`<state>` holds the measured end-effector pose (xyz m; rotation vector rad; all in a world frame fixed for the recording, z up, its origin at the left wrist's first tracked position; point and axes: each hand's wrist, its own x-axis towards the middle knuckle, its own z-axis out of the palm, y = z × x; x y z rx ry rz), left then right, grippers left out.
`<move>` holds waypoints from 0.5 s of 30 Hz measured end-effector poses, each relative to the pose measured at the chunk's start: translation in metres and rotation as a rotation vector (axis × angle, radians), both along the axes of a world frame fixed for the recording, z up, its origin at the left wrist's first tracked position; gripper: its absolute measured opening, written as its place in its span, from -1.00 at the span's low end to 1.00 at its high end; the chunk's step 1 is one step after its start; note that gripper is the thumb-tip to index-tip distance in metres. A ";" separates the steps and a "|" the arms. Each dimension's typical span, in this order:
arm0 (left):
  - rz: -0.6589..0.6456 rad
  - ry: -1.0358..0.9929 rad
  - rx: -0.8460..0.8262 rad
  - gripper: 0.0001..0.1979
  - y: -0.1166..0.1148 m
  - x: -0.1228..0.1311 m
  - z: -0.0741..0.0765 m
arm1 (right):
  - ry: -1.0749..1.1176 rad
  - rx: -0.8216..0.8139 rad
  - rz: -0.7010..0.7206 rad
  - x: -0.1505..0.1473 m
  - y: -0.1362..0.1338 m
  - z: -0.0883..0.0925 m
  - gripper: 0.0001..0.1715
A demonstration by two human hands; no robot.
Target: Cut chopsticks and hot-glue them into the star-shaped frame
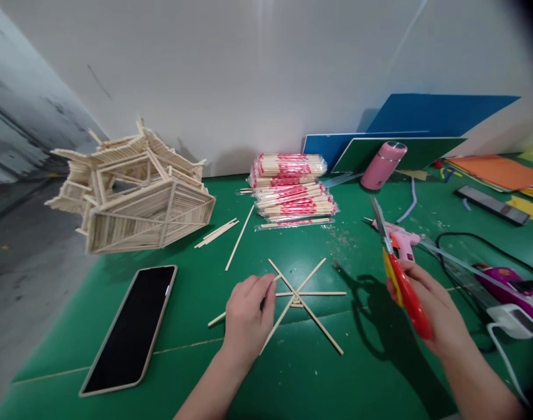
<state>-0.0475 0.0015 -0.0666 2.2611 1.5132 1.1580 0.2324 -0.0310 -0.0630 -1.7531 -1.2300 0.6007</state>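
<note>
In my left hand (250, 312) is a thin wooden chopstick (216, 319), pinched near its far end and lying at a slant under my fingers. Right beside that hand, several chopsticks (321, 325) cross one another in a star on the table, with short stick pieces (297, 303) near the crossing. My right hand (430, 306) is wrapped round the scissors (393, 262), which have red and yellow handles. Their blades point up and away, raised above the table, with a shadow below. The fingertips of my right hand are partly hidden.
A house-like stick model (148, 204) stands at the left, behind a phone (129, 329). Wrapped chopstick packs (293, 192) lie at the back, near loose sticks (217, 233). A pink bottle (384, 166), a glue gun (404, 240) and a black cable (480, 240) are at the right.
</note>
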 end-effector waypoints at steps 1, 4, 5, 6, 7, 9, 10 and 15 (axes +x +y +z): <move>-0.002 0.000 0.002 -0.85 0.000 0.000 0.000 | 0.067 -0.023 0.050 -0.005 -0.001 0.004 -0.61; -0.010 0.003 0.008 -0.85 -0.002 0.001 0.001 | 0.385 -0.095 0.200 -0.022 -0.008 0.017 -0.52; -0.015 0.004 0.010 -0.85 -0.003 0.001 0.001 | 0.494 -0.121 0.247 -0.027 -0.010 0.020 -0.52; -0.019 0.006 0.012 -0.86 -0.003 0.002 0.001 | 0.575 -0.154 0.295 -0.032 -0.013 0.022 -0.52; -0.022 0.007 0.014 -0.86 -0.004 0.002 0.001 | 0.608 -0.192 0.336 -0.036 -0.016 0.024 -0.51; -0.026 0.010 0.018 -0.85 -0.004 0.002 0.001 | 0.532 -0.237 0.380 -0.041 -0.019 0.023 -0.47; -0.027 0.012 0.021 -0.85 -0.004 0.002 0.001 | 0.452 -0.240 0.377 -0.042 -0.019 0.020 -0.46; -0.026 0.021 0.036 -0.83 -0.004 0.002 -0.001 | -0.394 -0.187 0.113 -0.023 -0.009 -0.008 -0.42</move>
